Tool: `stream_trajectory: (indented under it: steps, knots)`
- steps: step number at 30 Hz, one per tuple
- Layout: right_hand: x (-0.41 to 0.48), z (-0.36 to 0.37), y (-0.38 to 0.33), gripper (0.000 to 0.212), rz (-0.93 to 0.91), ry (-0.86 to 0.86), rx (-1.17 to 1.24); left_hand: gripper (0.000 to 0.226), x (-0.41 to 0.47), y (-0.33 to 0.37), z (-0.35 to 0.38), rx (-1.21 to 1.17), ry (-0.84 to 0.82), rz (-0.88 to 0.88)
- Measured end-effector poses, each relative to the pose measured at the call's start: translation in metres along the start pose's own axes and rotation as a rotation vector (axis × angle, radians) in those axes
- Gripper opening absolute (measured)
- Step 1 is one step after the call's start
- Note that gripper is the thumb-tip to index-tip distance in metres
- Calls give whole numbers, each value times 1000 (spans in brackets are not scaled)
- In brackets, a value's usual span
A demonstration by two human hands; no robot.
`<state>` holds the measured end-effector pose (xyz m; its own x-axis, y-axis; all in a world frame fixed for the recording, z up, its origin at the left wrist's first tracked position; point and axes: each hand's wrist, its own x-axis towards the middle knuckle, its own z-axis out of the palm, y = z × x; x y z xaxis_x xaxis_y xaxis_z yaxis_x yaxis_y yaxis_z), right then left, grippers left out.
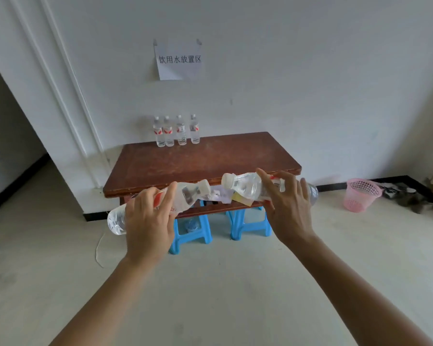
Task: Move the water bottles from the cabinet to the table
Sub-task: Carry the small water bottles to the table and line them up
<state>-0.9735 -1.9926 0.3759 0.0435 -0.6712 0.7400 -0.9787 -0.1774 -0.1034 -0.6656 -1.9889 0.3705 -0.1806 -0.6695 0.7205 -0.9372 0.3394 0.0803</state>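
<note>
Mid-carry: left hand (148, 221) grips left bottle (188, 196), right hand (289, 208) grips right bottle (248, 186) (both sideways); nxt: stand them upright by row (176, 131) at table (198, 161) 12 o'clock.

Both arms bare, stretched forward from bottom of view, forearms angling slightly inward. Left hand (148, 221): back toward camera, fingers curled round middle of left bottle (188, 196), which lies near horizontal with cap pointing to centre. Right hand (289, 208): back toward camera, fingers curled over right bottle (245, 187), outer fingers spread loosely; cap likewise points to centre. Hands at about the same height, apart, not touching
</note>
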Motion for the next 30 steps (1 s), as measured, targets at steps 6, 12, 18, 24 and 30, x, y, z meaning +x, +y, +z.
stream_trajectory:
  steps: [6,12,18,24,30]
  knots:
    - [108,136,-15,100,-2,-18,-14,72,94,-87,106,24,17,-31]
    - [201,229,4,94,-7,-15,-25,75,198,-143,201,-40,-18,17]
    - [265,315,70,91,31,-45,-48,78,286,-149,319,-95,-44,62]
    - [312,400,144,91,129,-123,10,81,346,-129,424,-195,-110,7]
    - [395,480,212,87,220,-182,140,78,435,-123,500,-268,-85,-57]
